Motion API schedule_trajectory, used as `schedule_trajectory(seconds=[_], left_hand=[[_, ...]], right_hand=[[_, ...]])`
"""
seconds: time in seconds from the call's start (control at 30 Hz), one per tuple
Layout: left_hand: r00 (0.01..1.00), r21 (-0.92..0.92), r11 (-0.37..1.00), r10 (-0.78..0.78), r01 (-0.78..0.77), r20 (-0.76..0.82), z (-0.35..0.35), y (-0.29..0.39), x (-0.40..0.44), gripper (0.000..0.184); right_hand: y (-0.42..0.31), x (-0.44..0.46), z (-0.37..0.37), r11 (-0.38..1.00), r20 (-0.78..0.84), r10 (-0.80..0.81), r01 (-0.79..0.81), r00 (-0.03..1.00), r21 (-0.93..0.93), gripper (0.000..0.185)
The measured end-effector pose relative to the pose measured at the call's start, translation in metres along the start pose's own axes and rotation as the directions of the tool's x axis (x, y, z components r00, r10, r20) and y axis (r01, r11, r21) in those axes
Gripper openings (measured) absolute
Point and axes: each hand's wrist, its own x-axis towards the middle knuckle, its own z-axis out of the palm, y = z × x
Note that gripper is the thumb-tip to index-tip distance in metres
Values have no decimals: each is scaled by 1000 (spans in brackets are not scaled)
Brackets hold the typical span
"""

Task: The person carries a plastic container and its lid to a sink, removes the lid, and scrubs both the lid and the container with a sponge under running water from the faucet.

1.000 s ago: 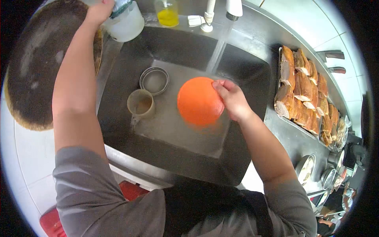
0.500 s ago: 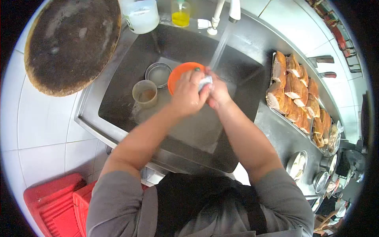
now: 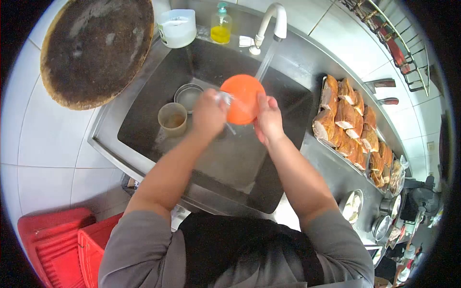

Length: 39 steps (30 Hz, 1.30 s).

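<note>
"One orange bowl (image 3: 245,91), hanging over the sink (image 3: 225,170), showing a round face to the camera. What is gripping it?"

"Right hand (image 3: 270,117) is clamping the bowl's right edge, thumb lying along it, fingers curling behind. Left hand (image 3: 210,115) is blurring at the opposite edge, its fingers closing on a whitish wad (image 3: 224,99). Whether the wad is touching the bowl, I can't tell."

"Which step, would you say?"

"Scrubbing, by my judgement. The next move is calling for a steady right-hand hold, with the wad bearing flat on the orange face."

"Edges and room?"

"Water (image 3: 266,62) is falling from the faucet (image 3: 282,24) just by the bowl's far edge. Leftward, a plastic cup (image 3: 172,122) and a round tin (image 3: 178,96) are crowding the left hand. Bare sink floor is showing toward the near wall, so room is lying that way. Beyond the right wall, browned meat pieces (image 3: 346,115) are lining the counter (image 3: 319,165)."
</note>
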Motion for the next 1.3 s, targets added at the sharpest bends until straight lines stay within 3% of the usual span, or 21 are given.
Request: schedule_trajectory(seconds=[0.03,0.1,0.2,0.27,0.37,0.47,0.57,0.63,0.7,0.8,0.83,0.87,0.9,0.93,0.97,1.03,1.07,1.13,1.17,1.23,1.3], left_hand=[[991,-28,991,-135,134,-28,3,-11,9,32],[997,6,999,32,-32,-72,12,4,21,30],[966,13,966,258,-257,-31,15,47,20,28],[942,61,941,334,-334,8,2,51,8,26],[991,95,994,48,-60,128,-8,14,10,28],[996,59,995,-82,81,21,2,-13,38,33],[940,-259,914,-337,314,-51,8,-41,70,36],[819,-578,589,-486,565,305,0,-38,62,38],[662,-682,70,-328,728,674,3,-26,44,45],[650,-636,-376,-110,674,752,20,3,17,42],[661,-666,-313,-140,677,737,29,15,13,42],[681,-702,-251,-178,666,710,35,17,11,44],[731,-770,-89,-261,631,630,45,19,7,45],[791,-821,83,-339,565,509,51,16,8,46],[797,-822,138,-376,552,472,59,4,13,44],[806,-816,252,-460,521,373,72,-20,16,39],[839,-799,322,-397,508,373,73,-17,15,37],[889,-764,455,-261,457,377,75,-12,13,35],[909,-612,680,-222,404,353,69,0,7,33],[917,-610,727,-68,315,393,55,29,-6,31],[855,-509,786,-48,351,516,38,46,-7,34]], right_hand=[[8,-8,-2,999,7,7,-6,1000,-51,20],[24,-10,1,997,83,16,-10,996,-82,20],[13,1,20,993,-18,102,-101,995,57,20],[10,14,10,993,16,32,-33,999,115,20],[-7,0,4,999,8,-11,11,1000,46,21],[-1,-14,3,994,35,51,-47,998,-103,21],[-7,4,-16,998,81,-34,38,996,-46,19],[-20,12,-18,999,108,-47,47,993,2,22],[-7,28,-19,998,146,-61,61,987,6,23],[42,60,-29,986,222,-136,154,966,-66,26],[55,64,-28,866,101,-204,228,974,-445,29],[38,37,-8,885,123,-142,182,982,-428,36],[58,50,-9,982,255,-3,51,967,-183,62],[27,23,0,982,273,153,-116,950,-149,72],[-3,-8,19,951,312,308,-285,899,-118,83],[-5,-12,16,938,340,330,-267,881,-220,93],[-4,-13,16,929,354,343,-258,870,-266,98],[4,-3,11,934,339,345,-286,875,-212,87],[4,6,7,948,353,318,-291,880,-131,85],[3,25,-6,935,343,331,-355,879,8,66],[3,24,-6,980,232,191,-197,954,5,59]])
